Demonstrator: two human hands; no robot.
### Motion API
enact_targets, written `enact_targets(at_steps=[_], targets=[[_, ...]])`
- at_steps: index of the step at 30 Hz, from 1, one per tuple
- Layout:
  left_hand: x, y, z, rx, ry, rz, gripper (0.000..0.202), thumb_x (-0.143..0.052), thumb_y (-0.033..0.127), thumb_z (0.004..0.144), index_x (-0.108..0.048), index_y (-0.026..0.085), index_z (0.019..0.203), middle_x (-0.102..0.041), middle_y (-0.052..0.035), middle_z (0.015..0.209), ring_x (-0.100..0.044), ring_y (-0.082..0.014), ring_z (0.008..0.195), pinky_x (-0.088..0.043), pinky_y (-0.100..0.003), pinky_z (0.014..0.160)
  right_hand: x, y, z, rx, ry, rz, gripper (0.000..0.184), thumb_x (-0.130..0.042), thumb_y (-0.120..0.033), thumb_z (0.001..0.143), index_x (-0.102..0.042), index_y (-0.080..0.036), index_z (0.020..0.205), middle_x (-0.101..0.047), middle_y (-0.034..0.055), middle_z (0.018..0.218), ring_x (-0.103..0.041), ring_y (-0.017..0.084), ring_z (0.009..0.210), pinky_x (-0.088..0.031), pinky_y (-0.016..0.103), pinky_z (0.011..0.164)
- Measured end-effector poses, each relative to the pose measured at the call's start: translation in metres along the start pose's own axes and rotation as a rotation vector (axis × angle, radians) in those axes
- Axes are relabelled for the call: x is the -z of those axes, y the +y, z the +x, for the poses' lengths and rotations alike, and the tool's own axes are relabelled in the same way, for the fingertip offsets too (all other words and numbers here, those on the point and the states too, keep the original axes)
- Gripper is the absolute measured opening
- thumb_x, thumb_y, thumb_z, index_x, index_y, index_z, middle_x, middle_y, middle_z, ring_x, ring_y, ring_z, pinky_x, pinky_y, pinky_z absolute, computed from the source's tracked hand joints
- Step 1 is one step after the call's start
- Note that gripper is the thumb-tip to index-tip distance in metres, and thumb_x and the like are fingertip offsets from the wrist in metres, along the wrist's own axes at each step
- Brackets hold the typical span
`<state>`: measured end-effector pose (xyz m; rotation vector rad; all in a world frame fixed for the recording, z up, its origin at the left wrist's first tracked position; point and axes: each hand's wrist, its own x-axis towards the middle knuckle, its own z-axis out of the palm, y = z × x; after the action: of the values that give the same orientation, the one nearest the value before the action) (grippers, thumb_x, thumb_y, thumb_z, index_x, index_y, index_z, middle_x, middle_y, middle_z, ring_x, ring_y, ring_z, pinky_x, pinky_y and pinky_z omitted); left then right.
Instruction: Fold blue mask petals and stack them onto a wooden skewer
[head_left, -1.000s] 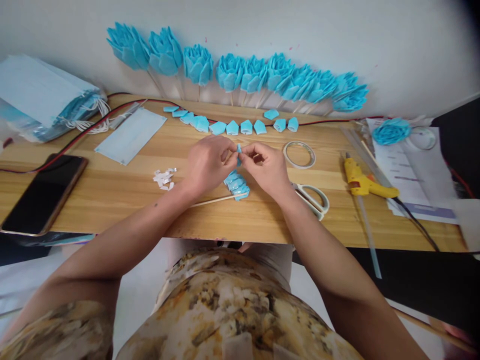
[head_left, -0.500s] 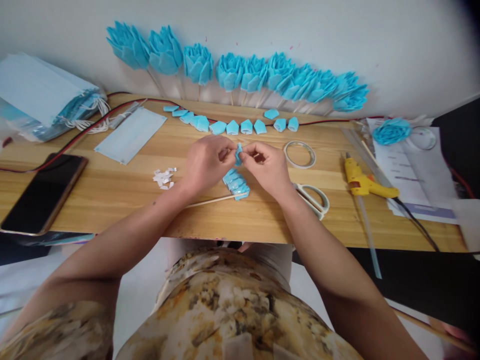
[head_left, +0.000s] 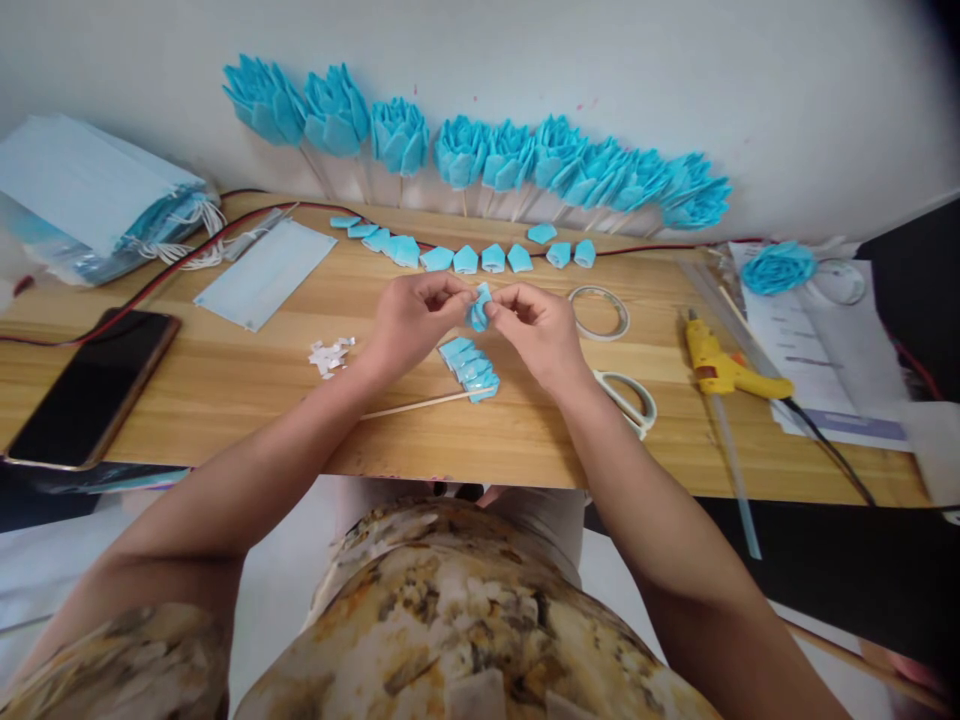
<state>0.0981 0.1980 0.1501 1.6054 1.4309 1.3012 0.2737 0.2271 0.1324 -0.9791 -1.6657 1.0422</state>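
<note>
Between my fingertips is a small blue fabric petal (head_left: pixel 479 310), held up over the middle of the table. My left hand (head_left: pixel 416 320) pinches its left side, and my right hand (head_left: pixel 536 325) pinches the right side. Just below lies an overlapping strip of blue petals (head_left: pixel 471 368) with shiny clear patches. A thin wooden stick (head_left: pixel 420 405) rests with its tip on that strip. Beyond my hands runs a row of folded blue petals (head_left: pixel 465 260). White-handled scissors (head_left: pixel 637 400) lie partly hidden by my right forearm.
Blue fabric flowers (head_left: pixel 461 150) on sticks lean along the wall. A yellow glue gun (head_left: pixel 724 368), a tape roll (head_left: pixel 600 312) and papers (head_left: pixel 817 340) lie right. At left are a phone (head_left: pixel 94 385), a flat face mask (head_left: pixel 266 272), a mask stack (head_left: pixel 97 195) and white scraps (head_left: pixel 330 355).
The petal between my fingers has turned and opened out, so more of its blue surface shows. My hands stay in nearly the same place, and the view has shifted slightly.
</note>
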Motion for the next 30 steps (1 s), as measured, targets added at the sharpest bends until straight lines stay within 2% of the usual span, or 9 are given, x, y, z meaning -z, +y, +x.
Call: enact_targets(at_steps=[4, 6, 9, 11, 18, 23, 30], targets=[[0.0061, -0.0008, 0.0046, 0.045, 0.104, -0.132, 0.013, -0.063, 0.03, 0.086, -0.069, 0.019, 0.084, -0.056, 0.0019, 0.064, -0.044, -0.0112, 0.059, -0.035, -0.026, 0.057, 0.0019, -0.0008, 0.0018, -0.049, 0.038, 0.101, 0.011, -0.068, -0.03, 0.079, -0.067, -0.02, 0.073, -0.06, -0.0036, 0.067, -0.05, 0.01, 0.062, -0.041, 0.026, 0.061], [0.0083, 0.0003, 0.0057, 0.081, 0.063, -0.17, 0.013, -0.065, 0.032, 0.086, -0.069, 0.019, 0.086, -0.057, 0.0018, 0.067, -0.047, -0.0114, 0.061, -0.037, -0.025, 0.059, 0.0024, -0.0021, 0.0023, -0.083, 0.037, 0.135, 0.011, -0.068, -0.031, 0.079, -0.067, -0.021, 0.073, -0.06, -0.0036, 0.066, -0.051, 0.01, 0.063, -0.043, 0.027, 0.062], [0.0082, 0.0028, 0.0055, 0.138, -0.088, -0.237, 0.018, -0.068, 0.036, 0.085, -0.069, 0.018, 0.082, -0.062, 0.0007, 0.071, -0.053, -0.0121, 0.067, -0.043, -0.026, 0.065, 0.0026, -0.004, 0.0022, -0.115, 0.017, 0.16, 0.011, -0.069, -0.032, 0.078, -0.067, -0.022, 0.074, -0.061, -0.0035, 0.065, -0.051, 0.011, 0.062, -0.044, 0.027, 0.061], [0.0067, 0.004, 0.0048, 0.176, -0.15, -0.278, 0.018, -0.07, 0.034, 0.082, -0.068, 0.018, 0.077, -0.063, 0.0008, 0.07, -0.054, -0.012, 0.068, -0.045, -0.026, 0.067, 0.0028, -0.005, 0.0017, -0.116, 0.0, 0.177, 0.012, -0.069, -0.033, 0.078, -0.068, -0.022, 0.074, -0.061, -0.0034, 0.066, -0.051, 0.011, 0.062, -0.044, 0.027, 0.062], [0.0023, -0.0011, 0.0042, 0.173, -0.126, -0.265, 0.015, -0.072, 0.026, 0.075, -0.062, 0.017, 0.068, -0.061, 0.0018, 0.066, -0.052, -0.0104, 0.063, -0.043, -0.025, 0.063, 0.0045, -0.0061, 0.0, -0.129, -0.093, 0.197, 0.019, -0.064, -0.038, 0.084, -0.07, -0.021, 0.078, -0.065, -0.0011, 0.074, -0.057, 0.013, 0.071, -0.046, 0.027, 0.065], [0.0001, -0.0052, 0.0022, 0.141, -0.145, -0.185, 0.017, -0.071, 0.029, 0.075, -0.062, 0.017, 0.068, -0.06, 0.0019, 0.065, -0.051, -0.0104, 0.062, -0.039, -0.025, 0.06, 0.0035, -0.002, -0.0001, -0.074, -0.059, 0.07, 0.018, -0.068, -0.036, 0.081, -0.064, -0.021, 0.073, -0.06, -0.003, 0.067, -0.052, 0.011, 0.065, -0.041, 0.027, 0.062], [0.0062, 0.0025, 0.0036, 0.163, -0.151, -0.24, 0.02, -0.069, 0.037, 0.079, -0.068, 0.018, 0.072, -0.063, 0.0009, 0.066, -0.051, -0.011, 0.064, -0.043, -0.025, 0.063, 0.0062, -0.0017, 0.0013, -0.071, -0.003, 0.051, 0.016, -0.065, -0.033, 0.081, -0.063, -0.021, 0.072, -0.058, -0.0036, 0.067, -0.05, 0.011, 0.065, -0.041, 0.027, 0.062]])
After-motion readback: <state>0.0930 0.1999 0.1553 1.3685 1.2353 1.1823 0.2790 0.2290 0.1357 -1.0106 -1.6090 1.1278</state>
